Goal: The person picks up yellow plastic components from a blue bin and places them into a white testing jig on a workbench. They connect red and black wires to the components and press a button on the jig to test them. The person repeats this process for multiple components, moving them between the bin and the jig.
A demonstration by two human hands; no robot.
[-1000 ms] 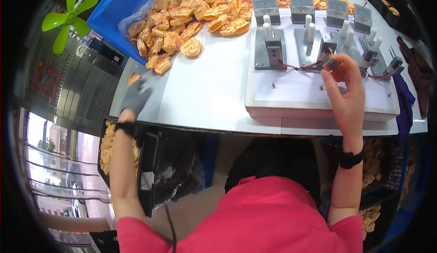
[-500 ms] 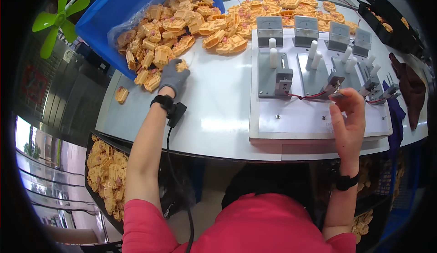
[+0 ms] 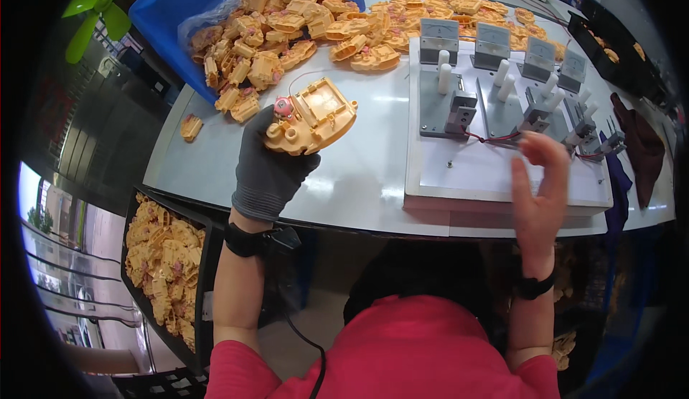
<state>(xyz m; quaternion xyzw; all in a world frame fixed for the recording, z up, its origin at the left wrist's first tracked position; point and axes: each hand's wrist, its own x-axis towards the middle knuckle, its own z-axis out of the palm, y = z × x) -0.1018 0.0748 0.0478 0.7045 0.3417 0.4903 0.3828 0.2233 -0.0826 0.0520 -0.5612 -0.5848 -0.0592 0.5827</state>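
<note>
In its grey glove, my left hand [image 3: 267, 176] grips a tan plastic housing [image 3: 323, 120] above the left part of the table. A round pink part [image 3: 284, 106] with a thin wire sits at one end of the housing, and a rectangular frame shows on its face. My bare right hand [image 3: 540, 194], a little blurred, hovers over the near edge of a white test board [image 3: 495, 176]. Its thumb and fingers are apart, with nothing visible between them. Just beyond the fingers stand grey fixtures [image 3: 532, 115] with white pegs and red and black wires.
Analogue meters [image 3: 439, 36] line the board's far side. A blue bin [image 3: 169, 29] spills similar housings [image 3: 265, 69] onto the table [image 3: 352, 198]. One loose housing [image 3: 190, 127] lies left. A black crate [image 3: 208, 255] of housings stands below the left edge. Dark cloths [image 3: 642, 148] lie right.
My left hand has drawn back from the pile with a housing and raised it nearer to me. My right hand has opened from its pinch at the fixture and pulled slightly back.
</note>
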